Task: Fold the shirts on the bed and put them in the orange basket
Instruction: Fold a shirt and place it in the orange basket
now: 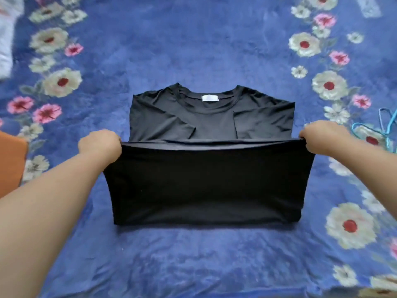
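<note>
The left hand (101, 144) and the right hand (322, 137) each pinch one corner of the bottom edge of a black shirt (206, 181). The fingers of both hands are curled tight round the cloth. The edge is pulled flat and straight between the two hands, like a line from one fist to the other.

Below the hands, toward the person, the lower half of the shirt hangs down like a dark sheet. Its fold rests on the bed (193, 50) near the person.

Past the hands, on the far side, the top half of the shirt lies flat on the bed. Both short sleeves are tucked in over the chest. The round neck is at the far end, and a small white label (210, 98) shows inside it.

The bed has a blue cover with big white and pink flowers down both sides.

Out past the left hand, at the edge of the view, a bit of the orange basket (10, 162) peeks in. It is well apart from the shirt.

Just past the right hand lie some thin blue hangers (384, 130) on the cover. Far off in the corner beyond the left hand is something pale and blurry, too unclear to name.
</note>
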Motion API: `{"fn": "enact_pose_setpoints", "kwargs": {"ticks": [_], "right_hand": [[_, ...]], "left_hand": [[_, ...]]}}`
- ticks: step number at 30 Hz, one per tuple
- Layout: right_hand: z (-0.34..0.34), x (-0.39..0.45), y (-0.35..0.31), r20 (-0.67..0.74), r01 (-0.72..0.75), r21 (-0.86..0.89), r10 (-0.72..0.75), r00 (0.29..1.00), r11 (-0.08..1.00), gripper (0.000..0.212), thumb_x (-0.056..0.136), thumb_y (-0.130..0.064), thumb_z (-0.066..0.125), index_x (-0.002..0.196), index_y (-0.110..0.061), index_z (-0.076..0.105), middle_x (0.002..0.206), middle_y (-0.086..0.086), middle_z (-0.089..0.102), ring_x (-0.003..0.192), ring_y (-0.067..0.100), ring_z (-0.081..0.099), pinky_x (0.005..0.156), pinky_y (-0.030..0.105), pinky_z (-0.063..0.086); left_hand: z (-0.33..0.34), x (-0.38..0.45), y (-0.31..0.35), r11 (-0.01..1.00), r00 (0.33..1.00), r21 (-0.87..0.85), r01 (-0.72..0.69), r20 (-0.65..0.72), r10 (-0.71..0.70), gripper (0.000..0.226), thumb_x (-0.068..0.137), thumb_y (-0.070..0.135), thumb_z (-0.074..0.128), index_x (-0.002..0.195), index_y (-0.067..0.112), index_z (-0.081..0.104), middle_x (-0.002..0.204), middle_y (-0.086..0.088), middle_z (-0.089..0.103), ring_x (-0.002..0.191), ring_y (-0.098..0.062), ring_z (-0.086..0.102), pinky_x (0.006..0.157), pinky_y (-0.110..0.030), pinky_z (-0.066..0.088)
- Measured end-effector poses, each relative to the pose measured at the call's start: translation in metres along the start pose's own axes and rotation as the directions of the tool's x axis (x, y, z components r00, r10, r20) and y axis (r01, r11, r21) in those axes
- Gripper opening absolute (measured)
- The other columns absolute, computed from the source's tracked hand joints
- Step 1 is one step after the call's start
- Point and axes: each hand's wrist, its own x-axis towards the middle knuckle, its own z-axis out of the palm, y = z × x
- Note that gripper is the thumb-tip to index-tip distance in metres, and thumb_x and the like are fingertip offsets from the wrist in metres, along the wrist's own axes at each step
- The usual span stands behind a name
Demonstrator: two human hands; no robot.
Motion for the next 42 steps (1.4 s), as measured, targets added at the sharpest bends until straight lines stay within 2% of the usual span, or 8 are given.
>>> {"fn": "enact_pose_setpoints", "kwargs": {"ticks": [4, 7, 14, 21, 30, 34, 38, 42], "right_hand": [[-0.017, 0.038, 0.018, -0.183, -0.036, 0.295, 0.094, 0.979, 0.955, 0.022, 0.082, 0.001, 0.045, 0.096, -0.007, 0.061, 0.085, 0.008, 0.048, 0.084, 0.029, 0.049, 0.065, 0.030, 0.039], [-0.024, 0.060, 0.029, -0.210, -0.043, 0.545, 0.186, 0.960, 0.838, 0.021, 0.080, 0.003, 0.045, 0.090, -0.013, 0.051, 0.089, 0.012, 0.049, 0.085, 0.032, 0.049, 0.066, 0.033, 0.041], [-0.035, 0.117, 0.040, -0.177, -0.091, 0.750, 0.331, 0.927, 0.655, 0.018, 0.075, 0.009, 0.043, 0.079, -0.006, 0.053, 0.084, 0.018, 0.053, 0.081, 0.032, 0.046, 0.065, 0.032, 0.036], [-0.041, 0.166, 0.037, -0.116, -0.175, 0.781, 0.415, 0.903, 0.600, 0.019, 0.074, 0.008, 0.042, 0.084, 0.002, 0.058, 0.087, 0.022, 0.055, 0.083, 0.033, 0.045, 0.069, 0.034, 0.037], [-0.036, 0.218, 0.028, -0.063, -0.264, 0.777, 0.487, 0.871, 0.572, 0.017, 0.074, 0.007, 0.042, 0.079, -0.004, 0.055, 0.088, 0.026, 0.052, 0.087, 0.035, 0.047, 0.074, 0.033, 0.037], [-0.033, 0.232, 0.022, -0.056, -0.291, 0.766, 0.510, 0.858, 0.573, 0.024, 0.078, 0.006, 0.041, 0.093, 0.001, 0.059, 0.105, 0.030, 0.056, 0.104, 0.043, 0.049, 0.084, 0.038, 0.041], [-0.030, 0.241, 0.014, -0.053, -0.330, 0.726, 0.527, 0.848, 0.604, 0.021, 0.081, 0.004, 0.039, 0.092, 0.001, 0.056, 0.112, 0.033, 0.054, 0.107, 0.046, 0.048, 0.087, 0.041, 0.041], [-0.020, 0.245, 0.000, -0.113, -0.343, 0.668, 0.546, 0.830, 0.660, 0.030, 0.086, 0.003, 0.036, 0.113, 0.007, 0.047, 0.121, 0.033, 0.049, 0.113, 0.047, 0.045, 0.092, 0.046, 0.037]], "left_hand": [[-0.025, 0.032, 0.009, 0.985, 0.991, -0.158, 0.070, -0.101, -0.087, 0.024, 0.080, -0.007, 0.042, 0.087, 0.008, 0.061, 0.086, -0.012, 0.050, 0.086, -0.030, 0.046, 0.070, -0.033, 0.033], [-0.035, 0.049, 0.018, 0.963, 0.982, -0.257, 0.088, -0.138, -0.126, 0.020, 0.076, -0.010, 0.043, 0.076, 0.006, 0.055, 0.073, -0.012, 0.045, 0.078, -0.030, 0.043, 0.065, -0.033, 0.031], [-0.048, 0.099, 0.031, 0.906, 0.970, -0.397, 0.144, -0.124, -0.209, 0.019, 0.076, -0.010, 0.044, 0.082, 0.001, 0.058, 0.084, -0.018, 0.050, 0.080, -0.032, 0.043, 0.065, -0.034, 0.032], [-0.053, 0.150, 0.046, 0.907, 0.972, -0.407, 0.110, -0.144, -0.183, 0.019, 0.075, -0.009, 0.043, 0.082, 0.001, 0.057, 0.099, -0.026, 0.055, 0.093, -0.040, 0.048, 0.073, -0.037, 0.037], [-0.039, 0.211, 0.062, 0.956, 0.974, -0.283, 0.070, -0.189, -0.127, 0.026, 0.079, -0.004, 0.042, 0.096, 0.001, 0.061, 0.111, -0.030, 0.056, 0.106, -0.046, 0.049, 0.085, -0.045, 0.041], [-0.031, 0.226, 0.066, 0.967, 0.973, -0.247, 0.063, -0.200, -0.114, 0.028, 0.081, -0.004, 0.042, 0.101, -0.001, 0.061, 0.114, -0.030, 0.055, 0.108, -0.047, 0.048, 0.087, -0.046, 0.041], [-0.022, 0.236, 0.069, 0.972, 0.979, -0.229, 0.059, -0.177, -0.101, 0.024, 0.082, -0.003, 0.041, 0.098, -0.002, 0.059, 0.111, -0.031, 0.054, 0.105, -0.047, 0.048, 0.085, -0.046, 0.041], [-0.011, 0.237, 0.083, 0.966, 0.955, -0.237, 0.104, -0.246, -0.164, 0.031, 0.085, -0.001, 0.043, 0.115, -0.007, 0.048, 0.121, -0.033, 0.047, 0.114, -0.047, 0.043, 0.092, -0.049, 0.037]]}}
